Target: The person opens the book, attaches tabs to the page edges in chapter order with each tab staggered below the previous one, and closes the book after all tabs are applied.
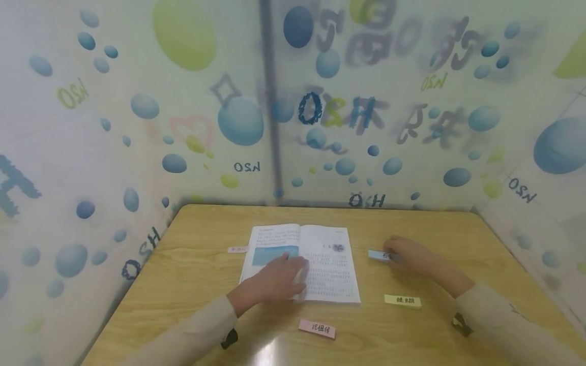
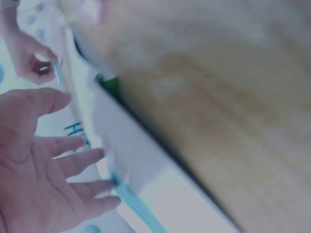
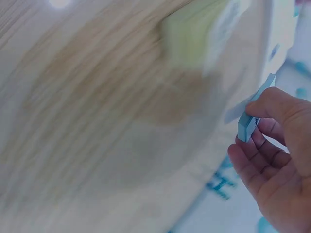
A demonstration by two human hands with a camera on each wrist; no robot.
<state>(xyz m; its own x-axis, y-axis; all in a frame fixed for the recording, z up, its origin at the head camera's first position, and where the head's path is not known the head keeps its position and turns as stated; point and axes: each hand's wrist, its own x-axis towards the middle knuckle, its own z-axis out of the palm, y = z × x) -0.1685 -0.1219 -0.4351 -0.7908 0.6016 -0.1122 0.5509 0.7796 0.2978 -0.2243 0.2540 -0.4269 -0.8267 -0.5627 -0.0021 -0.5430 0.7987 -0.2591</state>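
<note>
An open book (image 1: 331,279) lies on the table, with printed text on both pages and a blue picture on its left page. Over the book's lower left page and centre fold is my left hand (image 1: 274,279), its fingers extended. In the left wrist view the fingers (image 2: 80,162) reach the page edges and look spread. To the right of the book, my right hand (image 1: 407,256) pinches a light blue sticky note pad (image 3: 245,127) between thumb and fingers. Handwriting shows on the pad, which is partly covered by the fingers in the head view.
A yellow sticky note pad (image 1: 402,301) lies nearer than the right hand. A pink sticky note pad (image 1: 317,329) is in front of the book. Another pink strip (image 1: 238,249) sits at the book's left edge. Patterned walls (image 1: 220,188) border the wooden table (image 1: 183,284).
</note>
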